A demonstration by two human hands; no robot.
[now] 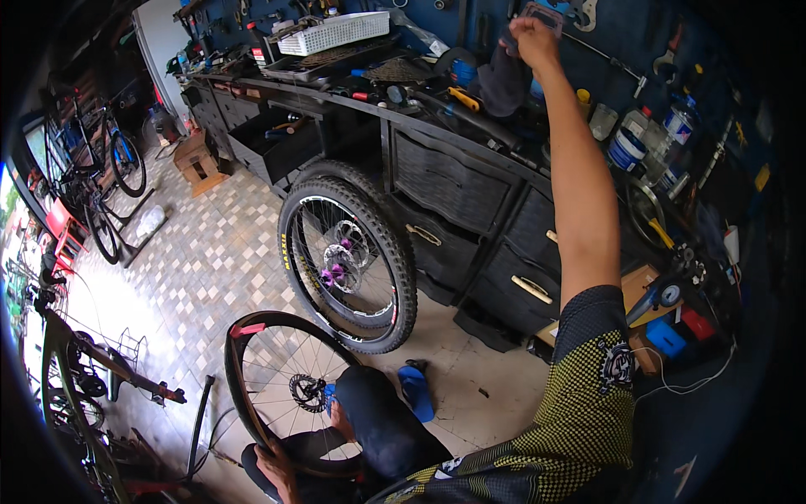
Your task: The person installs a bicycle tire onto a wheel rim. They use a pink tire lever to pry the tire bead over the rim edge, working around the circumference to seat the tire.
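A bicycle wheel [232, 382] with a dark tyre, thin spokes and a black brake rotor [307, 392] stands tilted by my knees. A red strip [248, 329] lies on its upper rim. Low on the wheel, my left hand [277, 472] is closed round the tyre and rim. My right arm stretches up over the workbench, and my right hand [535, 44] is closed at the top of a dark cloth [504, 82], which hangs down from it in front of the blue tool wall.
Two knobbly-tyred wheels [403, 277] lean against the dark drawer cabinet [453, 181]. Tools, bottles and a white basket [334, 34] crowd the bench. Bicycles [75, 378] stand at left, a cardboard box [198, 161] on the tiled floor. A blue slipper [416, 393] lies by my knee.
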